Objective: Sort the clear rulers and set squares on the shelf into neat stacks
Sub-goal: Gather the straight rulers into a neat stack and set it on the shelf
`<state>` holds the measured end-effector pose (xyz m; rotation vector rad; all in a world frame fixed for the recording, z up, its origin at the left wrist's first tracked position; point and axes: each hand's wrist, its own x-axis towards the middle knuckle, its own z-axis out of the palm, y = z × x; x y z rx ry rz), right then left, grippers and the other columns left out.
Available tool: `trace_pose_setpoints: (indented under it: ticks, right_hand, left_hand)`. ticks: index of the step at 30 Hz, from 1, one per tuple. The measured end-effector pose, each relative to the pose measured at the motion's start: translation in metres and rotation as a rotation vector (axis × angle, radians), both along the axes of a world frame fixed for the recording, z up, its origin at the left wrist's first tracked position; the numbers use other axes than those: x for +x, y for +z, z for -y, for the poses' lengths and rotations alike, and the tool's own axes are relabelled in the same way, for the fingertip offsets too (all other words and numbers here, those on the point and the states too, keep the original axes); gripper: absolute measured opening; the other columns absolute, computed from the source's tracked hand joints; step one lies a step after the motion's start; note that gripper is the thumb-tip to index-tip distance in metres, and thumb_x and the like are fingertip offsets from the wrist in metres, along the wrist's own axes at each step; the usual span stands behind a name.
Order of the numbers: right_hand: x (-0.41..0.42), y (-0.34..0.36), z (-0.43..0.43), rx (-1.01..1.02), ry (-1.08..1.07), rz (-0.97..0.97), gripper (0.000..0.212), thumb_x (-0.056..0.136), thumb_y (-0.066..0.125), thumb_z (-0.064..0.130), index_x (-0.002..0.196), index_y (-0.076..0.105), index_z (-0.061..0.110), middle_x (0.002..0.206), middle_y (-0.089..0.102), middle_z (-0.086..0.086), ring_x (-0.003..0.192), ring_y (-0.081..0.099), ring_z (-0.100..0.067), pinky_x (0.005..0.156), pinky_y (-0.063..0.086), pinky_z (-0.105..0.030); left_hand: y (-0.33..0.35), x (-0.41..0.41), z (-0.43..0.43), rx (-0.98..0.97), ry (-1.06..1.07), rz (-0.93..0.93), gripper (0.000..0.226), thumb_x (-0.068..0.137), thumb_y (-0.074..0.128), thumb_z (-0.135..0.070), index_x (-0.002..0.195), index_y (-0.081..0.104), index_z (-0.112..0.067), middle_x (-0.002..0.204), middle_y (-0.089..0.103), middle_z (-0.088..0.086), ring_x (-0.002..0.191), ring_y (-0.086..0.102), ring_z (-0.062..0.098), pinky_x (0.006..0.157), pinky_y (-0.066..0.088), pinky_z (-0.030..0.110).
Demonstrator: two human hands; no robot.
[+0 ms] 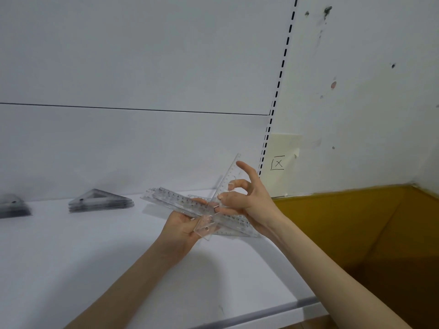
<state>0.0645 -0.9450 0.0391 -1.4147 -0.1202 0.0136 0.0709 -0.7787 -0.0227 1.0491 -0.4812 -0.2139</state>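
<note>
Rulers (180, 201) fanned, clamped in left hand (183, 224) above shelf (95, 257). Set square (229, 176) pinched by right hand (247, 198), index finger raised. Likely best: draw square free sideways, keep ruler bundle squeezed, add to triangle stack (99, 201) at left, edges flush.

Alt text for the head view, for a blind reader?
The left hand grips a bundle of clear rulers above the white shelf while the right hand pinches a clear set square crossing them. Further left sit stacked set squares.
</note>
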Motion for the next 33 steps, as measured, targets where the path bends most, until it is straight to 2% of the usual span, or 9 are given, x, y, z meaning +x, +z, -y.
trace_pose_setpoints:
  ticks: [6,11,14,17,21,25,28,31,33]
  right_hand:
    - [0.0,-0.002,-0.004,-0.025,-0.007,0.039,0.101,0.074,0.067,-0.02,0.144,0.026,0.041,0.106,0.05,-0.012,0.074,0.068,-0.025,0.061,0.059,-0.034]
    - [0.003,-0.004,-0.004,-0.035,-0.017,0.036,0.107,0.074,0.069,-0.019,0.147,0.02,0.042,0.109,0.051,-0.012,0.079,0.068,-0.026,0.063,0.06,-0.036]
    - [0.005,-0.005,-0.004,-0.051,-0.013,0.042,0.11,0.074,0.069,-0.019,0.146,0.017,0.046,0.114,0.052,-0.013,0.079,0.069,-0.026,0.066,0.06,-0.038]
    - [0.007,-0.008,-0.002,-0.065,-0.038,0.043,0.108,0.074,0.07,-0.016,0.144,0.018,0.047,0.114,0.054,-0.013,0.079,0.07,-0.025,0.068,0.06,-0.038]
    - [0.007,-0.014,-0.005,-0.009,-0.214,0.026,0.086,0.076,0.074,-0.006,0.14,0.03,0.032,0.094,0.06,-0.009,0.076,0.071,-0.019,0.068,0.058,-0.027]
    - [0.009,-0.019,-0.012,-0.488,-0.437,0.16,0.063,0.075,0.081,0.034,0.128,0.047,0.026,0.086,0.067,0.008,0.082,0.064,-0.008,0.081,0.054,-0.031]
    - [0.01,-0.024,-0.017,-0.856,-0.47,0.277,0.057,0.083,0.062,0.058,0.126,0.05,0.022,0.098,0.068,0.011,0.098,0.06,-0.011,0.085,0.048,-0.034]
    - [0.013,-0.03,-0.014,-1.075,-0.461,0.376,0.048,0.095,0.042,0.056,0.125,0.052,0.019,0.11,0.067,0.005,0.103,0.059,-0.018,0.081,0.045,-0.033]
    - [0.012,-0.031,-0.013,-1.208,-0.47,0.433,0.045,0.099,0.036,0.051,0.124,0.052,0.018,0.107,0.066,-0.002,0.1,0.06,-0.023,0.075,0.043,-0.034]
  left_hand:
    - [0.007,-0.005,0.003,-0.036,-0.078,0.025,0.038,0.053,0.092,-0.025,0.087,0.075,-0.021,0.093,0.071,0.002,0.094,0.067,0.02,0.079,0.056,0.037]
    - [0.006,-0.004,0.002,-0.027,-0.061,0.005,0.043,0.049,0.094,-0.027,0.086,0.075,-0.019,0.094,0.071,0.004,0.094,0.068,0.021,0.082,0.056,0.041]
    - [0.004,0.0,0.002,-0.009,-0.032,-0.017,0.042,0.052,0.094,-0.026,0.087,0.073,-0.018,0.097,0.069,0.007,0.098,0.066,0.026,0.09,0.052,0.051]
    - [0.0,0.002,-0.001,-0.037,-0.056,-0.022,0.028,0.072,0.081,-0.01,0.097,0.068,-0.012,0.104,0.066,0.012,0.106,0.062,0.032,0.093,0.047,0.057]
    - [-0.001,-0.002,0.0,0.031,0.055,-0.088,0.024,0.087,0.052,0.012,0.105,0.054,-0.003,0.11,0.068,0.016,0.11,0.063,0.036,0.085,0.056,0.042]
    - [-0.002,-0.002,0.002,0.028,0.092,-0.139,0.036,0.086,0.055,0.015,0.117,0.05,-0.004,0.115,0.066,0.02,0.108,0.064,0.035,0.087,0.056,0.042]
    - [-0.001,-0.001,0.0,-0.006,0.148,-0.145,0.043,0.084,0.055,0.013,0.121,0.049,-0.007,0.118,0.065,0.02,0.107,0.065,0.029,0.077,0.058,0.032]
    - [0.0,-0.002,0.0,-0.033,0.175,-0.149,0.064,0.06,0.073,-0.009,0.121,0.052,-0.008,0.11,0.068,0.016,0.104,0.067,0.026,0.072,0.057,0.028]
    - [0.001,-0.003,0.001,-0.01,0.195,-0.198,0.072,0.051,0.076,-0.017,0.12,0.055,-0.009,0.1,0.072,0.007,0.101,0.068,0.023,0.072,0.057,0.029]
